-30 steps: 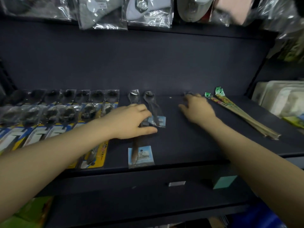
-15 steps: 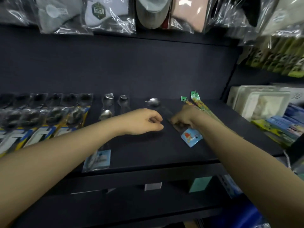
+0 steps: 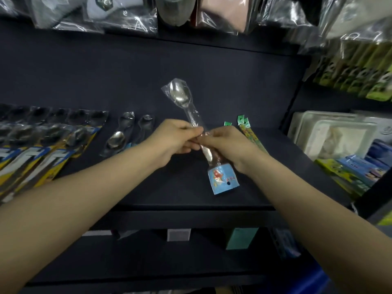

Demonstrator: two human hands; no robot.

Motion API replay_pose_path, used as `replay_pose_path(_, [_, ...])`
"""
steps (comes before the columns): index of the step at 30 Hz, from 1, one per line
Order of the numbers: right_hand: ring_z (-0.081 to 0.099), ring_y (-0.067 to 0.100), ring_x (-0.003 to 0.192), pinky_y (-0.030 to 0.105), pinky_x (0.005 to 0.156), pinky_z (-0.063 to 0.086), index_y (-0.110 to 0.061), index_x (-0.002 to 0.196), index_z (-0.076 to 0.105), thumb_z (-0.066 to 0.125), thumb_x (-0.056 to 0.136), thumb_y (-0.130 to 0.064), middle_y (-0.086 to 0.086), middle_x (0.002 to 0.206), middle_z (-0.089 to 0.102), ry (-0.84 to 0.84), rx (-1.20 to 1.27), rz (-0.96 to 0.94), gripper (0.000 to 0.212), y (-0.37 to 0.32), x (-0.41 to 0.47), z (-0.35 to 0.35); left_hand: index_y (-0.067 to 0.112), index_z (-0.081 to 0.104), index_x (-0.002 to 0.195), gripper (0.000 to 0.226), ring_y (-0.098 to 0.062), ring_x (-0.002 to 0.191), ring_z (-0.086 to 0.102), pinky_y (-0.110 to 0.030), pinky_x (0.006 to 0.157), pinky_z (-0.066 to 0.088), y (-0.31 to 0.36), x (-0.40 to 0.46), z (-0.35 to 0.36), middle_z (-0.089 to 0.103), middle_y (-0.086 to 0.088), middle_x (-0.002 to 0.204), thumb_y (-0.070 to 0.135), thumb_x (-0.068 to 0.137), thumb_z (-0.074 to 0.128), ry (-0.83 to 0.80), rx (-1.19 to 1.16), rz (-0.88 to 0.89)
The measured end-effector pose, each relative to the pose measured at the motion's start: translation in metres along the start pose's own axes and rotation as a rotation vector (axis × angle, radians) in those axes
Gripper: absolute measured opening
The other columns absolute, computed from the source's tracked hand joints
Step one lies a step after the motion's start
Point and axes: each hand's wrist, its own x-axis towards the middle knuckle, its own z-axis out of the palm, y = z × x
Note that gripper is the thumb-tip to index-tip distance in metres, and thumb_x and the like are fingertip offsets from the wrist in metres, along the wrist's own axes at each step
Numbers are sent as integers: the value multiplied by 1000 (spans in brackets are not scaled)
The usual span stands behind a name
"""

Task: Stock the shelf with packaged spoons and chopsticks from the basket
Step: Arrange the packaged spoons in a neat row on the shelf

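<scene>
Now both hands, left hand (image 3: 176, 137) and right hand (image 3: 228, 145), pinch the packaged spoon (image 3: 192, 124), lifted off the shelf (image 3: 148, 187).

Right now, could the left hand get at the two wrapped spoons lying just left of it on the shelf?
Probably yes. The two wrapped spoons lie in the open, just beside the left hand, with nothing over them. But that hand grips the packaged spoon together with the right hand, so it must let go first.

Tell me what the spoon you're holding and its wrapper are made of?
The spoon looks like polished metal, probably steel: its bowl is silvery and mirrors the light. The wrapper seems thin clear plastic, glossy and crinkled, with glare streaks. The blue label at its end looks like printed paper or card, though that is less certain.
</scene>
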Motion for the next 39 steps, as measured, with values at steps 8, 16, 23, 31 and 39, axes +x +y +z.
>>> replay_pose_path(8, [62,15,63,24,64,53,-10,105,56,46,96,-21,6,80,67,-87,134,-96,18,16,-10,-11,8,64,90,7,-1,59,68,-11,56,53,4,-2,-5,70,-3,80,13,85,62,37,-117,6])
replay_pose_path(16, [66,11,57,25,60,55,-11,96,51,52,93,-11,6,78,71,-101,114,-81,3,20,-12,-15,13,65,84,8,-12,69,69,-17,53,54,15,3,1,70,-1,76,20,84,61,0,-154,-102])
replay_pose_path(23, [67,13,76,30,80,53,-20,112,50,63,86,-13,1,83,70,-128,140,-95,30,24,-11,-20,14,63,75,7,-1,60,68,-13,56,54,9,7,-9,72,7,60,14,81,66,-15,-128,-69])
replay_pose_path(31, [70,24,88,35,85,52,-36,100,52,67,82,-8,11,90,74,-252,-95,-354,36,10,-9,-13,12,63,82,11,-4,61,70,-16,55,56,16,6,-32,74,6,66,7,88,55,-77,-223,-140])
replay_pose_path(39, [67,1,87,15,78,50,-28,96,52,71,80,-13,-11,87,72,-105,-383,-623,29,3,1,12,16,63,81,8,-2,51,66,-11,46,50,25,5,-54,71,8,58,14,88,58,-100,-126,-190])
